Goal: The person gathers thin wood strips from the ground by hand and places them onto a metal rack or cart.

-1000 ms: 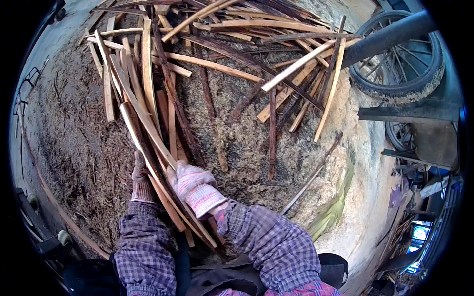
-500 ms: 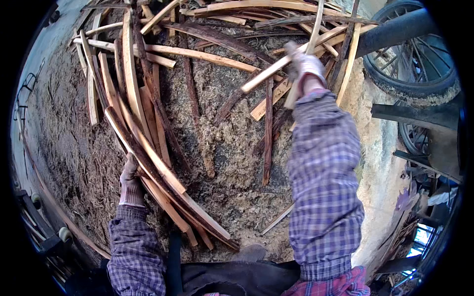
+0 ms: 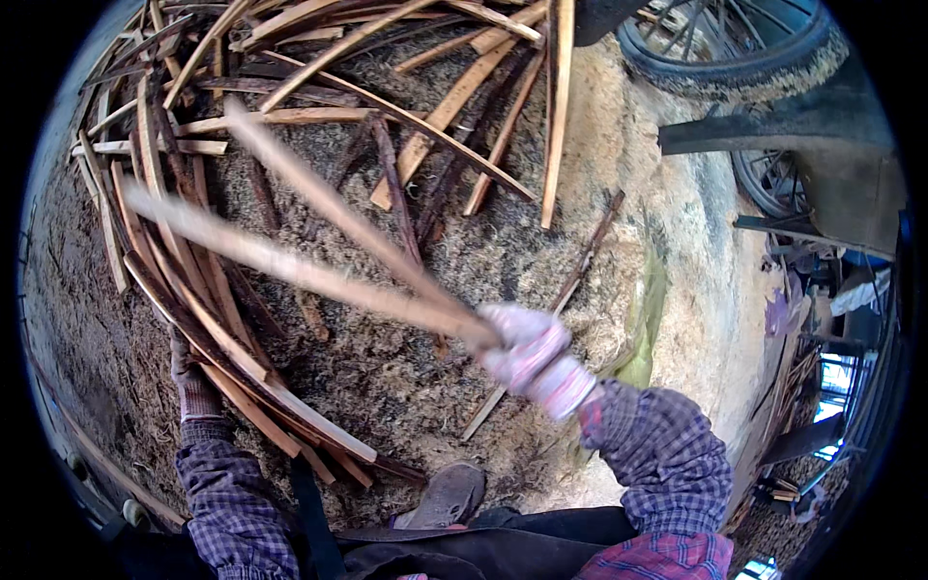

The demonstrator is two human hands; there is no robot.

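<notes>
My right hand (image 3: pixel 536 358), in a pale work glove, is closed round the near ends of two wooden strips (image 3: pixel 329 280). Their far ends spread apart toward the upper left and are smeared by motion. My left hand (image 3: pixel 188 372), also gloved, grips a bundle of long wooden strips (image 3: pixel 309 408) from its left side; its fingers are partly hidden behind the wood. Some strips in this bundle have dark bark edges, and their near ends point toward my feet. Beyond both hands lies a loose heap of wooden strips (image 3: pixel 440 126), pale and dark, crossing each other.
Sawdust and shavings cover the ground (image 3: pixel 377 362). A spoked wheel with a black tyre (image 3: pixel 735 77) stands at the upper right. Under my right hand lies a thin strip (image 3: pixel 483 414), near a greenish sheet (image 3: pixel 646 329). My shoe (image 3: pixel 449 495) shows at the bottom.
My right hand has come back from the heap toward me, bringing two strips swung across to the left. My left hand keeps hold of its bundle. The view has shifted to the right.
</notes>
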